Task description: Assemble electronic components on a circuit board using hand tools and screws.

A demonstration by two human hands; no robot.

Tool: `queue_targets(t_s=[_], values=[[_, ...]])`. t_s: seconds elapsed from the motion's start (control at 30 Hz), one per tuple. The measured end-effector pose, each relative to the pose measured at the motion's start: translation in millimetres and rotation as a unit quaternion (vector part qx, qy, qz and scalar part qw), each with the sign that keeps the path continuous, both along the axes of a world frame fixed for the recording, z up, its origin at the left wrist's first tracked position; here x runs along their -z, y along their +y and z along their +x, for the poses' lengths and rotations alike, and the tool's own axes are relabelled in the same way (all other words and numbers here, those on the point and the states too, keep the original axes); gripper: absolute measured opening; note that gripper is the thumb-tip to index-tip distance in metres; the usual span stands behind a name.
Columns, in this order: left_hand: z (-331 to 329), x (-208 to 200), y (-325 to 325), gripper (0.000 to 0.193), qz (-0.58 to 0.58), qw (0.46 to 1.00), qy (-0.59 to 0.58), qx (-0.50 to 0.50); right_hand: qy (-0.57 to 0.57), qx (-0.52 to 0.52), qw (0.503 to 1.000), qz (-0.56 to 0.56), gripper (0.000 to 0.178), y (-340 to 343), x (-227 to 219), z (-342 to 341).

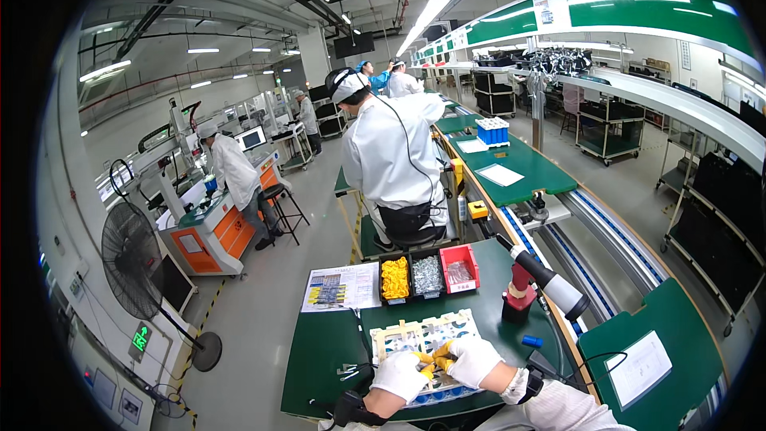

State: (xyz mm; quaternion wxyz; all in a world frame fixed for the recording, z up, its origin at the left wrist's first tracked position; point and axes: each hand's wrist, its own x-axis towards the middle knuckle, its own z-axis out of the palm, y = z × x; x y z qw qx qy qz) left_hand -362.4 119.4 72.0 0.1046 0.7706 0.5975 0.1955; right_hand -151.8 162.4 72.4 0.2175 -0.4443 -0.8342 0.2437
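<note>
On the green table in front of me lies a white tray (pixel 460 323) with round openings and blue along its near edge. A cream frame (pixel 391 338) rests over its far left part. My left hand (pixel 403 377), in a white glove with yellow fingertips, is closed over the tray's middle. Close beside it on the right, my right hand (pixel 472 361), gloved the same way, bends its fingers inward toward the left hand's fingertips. Both sets of fingers look pinched together low over the tray; whatever they hold is too small to make out.
Beyond the tray stand bins of yellow parts (pixel 395 278) and clear parts (pixel 427 277), plus a red bin (pixel 460 268). A printed sheet (pixel 341 286) lies left of them. At right are a blue cylinder (pixel 532 342), a black-and-grey tool (pixel 558 291) and a conveyor (pixel 570 249). A co-worker (pixel 391 152) sits ahead.
</note>
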Motion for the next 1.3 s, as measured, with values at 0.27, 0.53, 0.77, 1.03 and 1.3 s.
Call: queue_targets(t_s=[0.27, 0.53, 0.77, 1.03, 1.3], values=[[0.6, 13.0, -1.3, 0.025, 0.153, 0.986, -0.01, 0.068, -0.004, -0.027, 1.0, -0.005, 0.025, -14.7, -14.7, 4.4], [7.0, 18.2, -1.3, 0.025, 0.119, 0.992, -0.009, 0.045, -0.103, -0.056, 0.993, 0.025, 0.025, -7.2, -38.8, 13.1], [5.3, 21.4, -4.8, 0.022, 0.155, 0.986, -0.063, 0.03, -0.029, 0.049, 0.996, 0.064, 0.021, 85.3, -53.9, -15.2], [9.4, 17.1, -2.5, 0.022, 0.114, 0.991, -0.053, 0.049, -0.273, 0.07, 0.958, 0.053, 0.028, 206.9, -6.8, -75.5], [8.6, 30.9, -3.7, 0.023, 0.086, 0.995, -0.051, -0.008, -0.441, 0.066, 0.895, -0.027, 0.028, 270.4, 67.9, -130.0]])
